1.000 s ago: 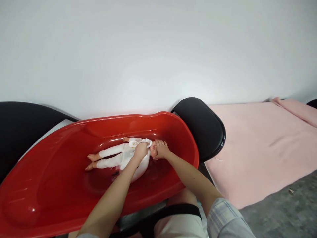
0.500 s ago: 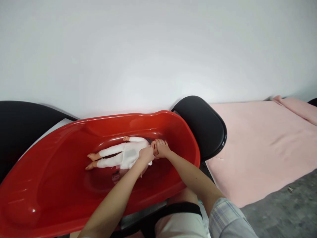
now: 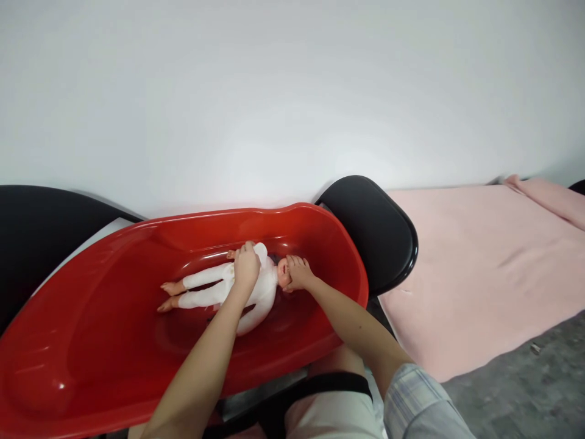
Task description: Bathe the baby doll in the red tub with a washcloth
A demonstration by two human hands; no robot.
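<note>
the tub (image 3: 121,360) is smooth, glossy plastic. the doll (image 3: 264,292) has smooth, plastic-looking feet and matt, cloth-like white legs. at right, the seat (image 3: 365,235) is matt on top with a glossy rim; the sheet (image 3: 475,274) is matt, creased cloth. the far wall (image 3: 292,91) looks smooth, the near-right floor (image 3: 512,393) rough.

2 hands (image 3: 299,273) reach over a doll (image 3: 265,288) in a red tub (image 3: 114,317).

No readable text, labels, brands, numbers or signs anywhere in head camera view.
</note>
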